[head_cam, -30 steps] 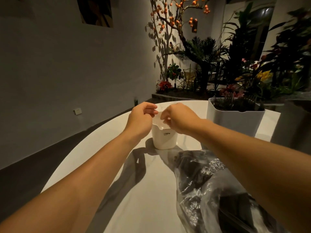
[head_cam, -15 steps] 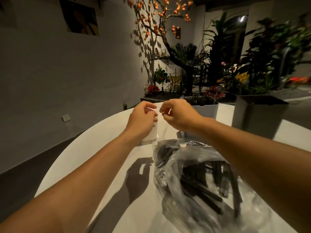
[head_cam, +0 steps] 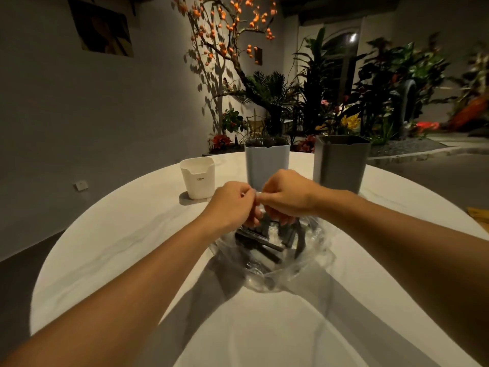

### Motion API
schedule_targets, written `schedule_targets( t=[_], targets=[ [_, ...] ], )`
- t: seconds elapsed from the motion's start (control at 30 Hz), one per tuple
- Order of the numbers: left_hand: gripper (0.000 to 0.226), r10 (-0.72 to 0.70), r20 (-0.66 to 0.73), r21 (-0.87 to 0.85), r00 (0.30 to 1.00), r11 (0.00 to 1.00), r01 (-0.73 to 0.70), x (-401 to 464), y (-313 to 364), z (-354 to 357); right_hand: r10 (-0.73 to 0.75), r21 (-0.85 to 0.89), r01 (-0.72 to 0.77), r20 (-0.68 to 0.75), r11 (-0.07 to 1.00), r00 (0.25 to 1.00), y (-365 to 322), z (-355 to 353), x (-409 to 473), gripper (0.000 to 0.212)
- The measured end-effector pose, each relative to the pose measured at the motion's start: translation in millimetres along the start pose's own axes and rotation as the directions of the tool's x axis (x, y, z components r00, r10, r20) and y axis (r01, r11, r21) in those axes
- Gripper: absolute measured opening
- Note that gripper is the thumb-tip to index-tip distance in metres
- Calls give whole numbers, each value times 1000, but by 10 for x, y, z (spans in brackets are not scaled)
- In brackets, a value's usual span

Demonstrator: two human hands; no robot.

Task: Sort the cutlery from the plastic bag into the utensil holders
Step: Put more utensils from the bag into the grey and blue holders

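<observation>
A clear plastic bag (head_cam: 315, 250) of several black cutlery pieces (head_cam: 258, 241) lies in the middle of the round white table (head_cam: 119, 234). My left hand (head_cam: 229, 203) and my right hand (head_cam: 287, 194) meet above the bag's far end, and both pinch its top edge with curled fingers. Behind them stand three holders: a small white holder (head_cam: 198, 178) at the left, a pale blue holder (head_cam: 266, 162) in the middle with dark cutlery showing at its rim, and a taller grey holder (head_cam: 340, 162) at the right.
Beyond the table's far edge are potted plants (head_cam: 370, 102) and a tree with orange fruit (head_cam: 232, 35) against a grey wall. A yellowish object (head_cam: 479, 214) shows at the right table edge. Bare tabletop lies to the left and toward me.
My view has swung left and down, so all three holders now show. Both hands moved from beside the white holder to the top of the bag, which they now pinch.
</observation>
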State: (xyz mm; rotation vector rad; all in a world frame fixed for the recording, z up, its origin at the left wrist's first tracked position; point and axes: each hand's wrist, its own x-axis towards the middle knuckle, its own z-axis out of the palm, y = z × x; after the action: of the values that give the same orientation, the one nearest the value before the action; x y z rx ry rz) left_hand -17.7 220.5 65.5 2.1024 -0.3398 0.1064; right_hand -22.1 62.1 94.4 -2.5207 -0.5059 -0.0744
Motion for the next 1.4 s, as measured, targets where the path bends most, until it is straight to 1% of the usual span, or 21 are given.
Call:
schedule_targets(
  t=[0.03, 0.07, 0.1, 0.13, 0.17, 0.2, 0.23, 0.27, 0.3, 0.37, 0.5, 0.6, 0.73, 0.83, 0.97, 1.07, 1.2, 1.27, 1.37, 1.4],
  targets=[
    [27, 12, 11, 107, 1000, 994, -14, -18, -70, 73, 18, -68, -13, 71, 998, 997, 70, 52, -42, 25],
    [25, 38, 8, 218, 999, 975, -39, -39, -137, 136, 17, -177, 7, 132, 984, 991, 137, 107, -75, 15],
    [32, 68, -11, 305, 998, 950, -62, -62, -196, 190, -1, -285, 50, 171, 957, 985, 202, 169, -99, 16],
    [44, 94, -39, 350, 995, 934, -75, -75, -244, 232, -30, -366, 99, 189, 925, 981, 277, 240, -110, 32],
    [53, 120, -76, 370, 990, 925, -84, -87, -273, 259, -68, -382, 139, 192, 914, 979, 325, 305, -131, 47],
    [56, 148, -114, 376, 982, 922, -96, -83, -299, 271, -105, -388, 168, 179, 906, 978, 362, 358, -143, 59],
    [57, 168, -139, 371, 976, 923, -106, -74, -306, 284, -152, -415, 206, 161, 886, 975, 407, 404, -142, 68],
    [57, 178, -154, 356, 972, 928, -113, -51, -333, 300, -189, -481, 241, 155, 843, 970, 437, 447, -142, 75],
    [56, 186, -160, 339, 970, 933, -123, -36, -367, 322, -217, -550, 265, 152, 792, 964, 479, 486, -132, 79],
    [54, 213, -170, 315, 962, 937, -152, -26, -443, 353, -252, -617, 281, 136, 735, 958, 540, 540, -132, 75],
    [41, 321, -130, 368, 938, 894, -254, -49, -604, 358, -384, -532, 318, -15, 785, 923, 670, 575, -185, 52],
    [38, 341, -111, 383, 934, 882, -276, -52, -630, 359, -453, -562, 364, -23, 743, 891, 714, 558, -205, 43],
    [40, 374, -63, 393, 925, 862, -321, -62, -651, 388, -516, -571, 395, -60, 720, 854, 725, 562, -236, 47],
    [39, 377, -68, 398, 924, 859, -321, -97, -671, 375, -502, -551, 374, -97, 746, 859, 716, 558, -282, 52],
    [36, 374, -74, 418, 924, 853, -312, -141, -657, 364, -529, -543, 373, -160, 753, 834, 697, 562, -339, 46],
    [34, 371, -76, 415, 926, 856, -309, -163, -643, 356, -529, -533, 366, -189, 763, 828, 681, 567, -369, 40],
    [33, 368, -67, 417, 928, 855, -309, -196, -604, 349, -562, -520, 380, -250, 765, 789, 660, 543, -396, 34],
    [38, 357, -37, 418, 933, 854, -310, -203, -590, 363, -606, -523, 413, -275, 745, 746, 626, 533, -403, 37],
    [53, 291, -30, 355, 956, 897, -262, -214, -577, 401, -682, -559, 465, -275, 687, 678, 575, 607, -395, 45],
    [55, 262, -36, 333, 964, 913, -236, -219, -571, 408, -671, -510, 490, -262, 707, 694, 573, 640, -384, 44]
  ],
)
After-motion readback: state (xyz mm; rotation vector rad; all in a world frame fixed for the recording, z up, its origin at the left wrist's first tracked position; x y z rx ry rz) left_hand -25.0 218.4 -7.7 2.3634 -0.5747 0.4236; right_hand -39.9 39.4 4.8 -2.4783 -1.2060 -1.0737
